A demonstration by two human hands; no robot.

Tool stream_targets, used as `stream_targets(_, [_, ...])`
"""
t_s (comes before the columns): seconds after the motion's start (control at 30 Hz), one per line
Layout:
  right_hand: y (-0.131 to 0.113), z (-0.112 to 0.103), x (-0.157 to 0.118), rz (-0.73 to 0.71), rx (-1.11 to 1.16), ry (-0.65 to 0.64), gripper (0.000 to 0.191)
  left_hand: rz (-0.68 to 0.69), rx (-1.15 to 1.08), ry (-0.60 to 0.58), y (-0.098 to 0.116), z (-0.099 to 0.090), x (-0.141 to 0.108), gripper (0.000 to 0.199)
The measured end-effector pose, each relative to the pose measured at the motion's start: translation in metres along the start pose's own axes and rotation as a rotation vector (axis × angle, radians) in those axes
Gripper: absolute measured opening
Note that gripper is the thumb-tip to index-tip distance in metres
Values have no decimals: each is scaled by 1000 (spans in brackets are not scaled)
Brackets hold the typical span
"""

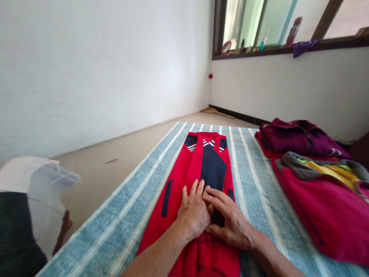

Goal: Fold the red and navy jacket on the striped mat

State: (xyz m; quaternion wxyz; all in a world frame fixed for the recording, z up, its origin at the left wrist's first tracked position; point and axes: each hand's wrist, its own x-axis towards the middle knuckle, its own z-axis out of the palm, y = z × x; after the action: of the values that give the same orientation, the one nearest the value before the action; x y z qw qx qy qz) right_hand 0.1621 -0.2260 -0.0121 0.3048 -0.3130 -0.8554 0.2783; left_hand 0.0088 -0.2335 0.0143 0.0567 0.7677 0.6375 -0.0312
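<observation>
In the head view, resting left hand [193,211] flat, grasping nothing, and right hand [232,221] half-curled against it — pinching fabric or not, impossible to say — on a red-and-navy jacket [188,169] (cut off at the bottom edge) atop striped cloth [261,192].

One left hand [193,213], one right hand [230,219] and one red-and-navy jacket [211,167] are counted at lower centre; at least three folded garments [317,204] at right; one round mirror [226,47] and one purple cloth [304,47] are seen at upper right.
</observation>
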Motion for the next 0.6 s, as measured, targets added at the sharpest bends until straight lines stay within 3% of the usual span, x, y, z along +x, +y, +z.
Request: stream_targets(0.6, [2,1,-1,3,-10,1,71,1,-15,-35,1,-5,0,55])
